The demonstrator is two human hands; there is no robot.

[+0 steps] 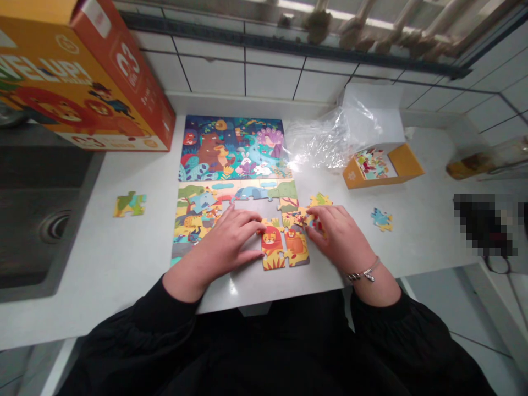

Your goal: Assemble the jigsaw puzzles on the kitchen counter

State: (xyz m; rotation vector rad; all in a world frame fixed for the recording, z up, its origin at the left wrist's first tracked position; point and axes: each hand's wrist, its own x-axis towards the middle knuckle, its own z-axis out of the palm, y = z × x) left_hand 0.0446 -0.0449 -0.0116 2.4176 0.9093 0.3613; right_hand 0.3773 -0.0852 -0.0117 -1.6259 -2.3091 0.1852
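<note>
A partly joined savanna jigsaw [198, 212] lies on the white counter [124, 258], below a finished jungle jigsaw [233, 147]. My left hand [225, 242] lies flat on the lower puzzle, fingertips touching a lion piece [271, 242]. My right hand [340, 236] rests at the puzzle's right edge, its fingers curled onto a small piece [310, 221]; a bracelet is on that wrist. A gap of bare counter shows in the puzzle's middle.
A big orange puzzle box [82, 77] stands at the back left beside a dark sink [37, 220]. Loose pieces lie at the left [130, 203] and right [381, 219]. A small yellow box of pieces [381, 165] and a clear plastic bag [330, 140] sit at the back right.
</note>
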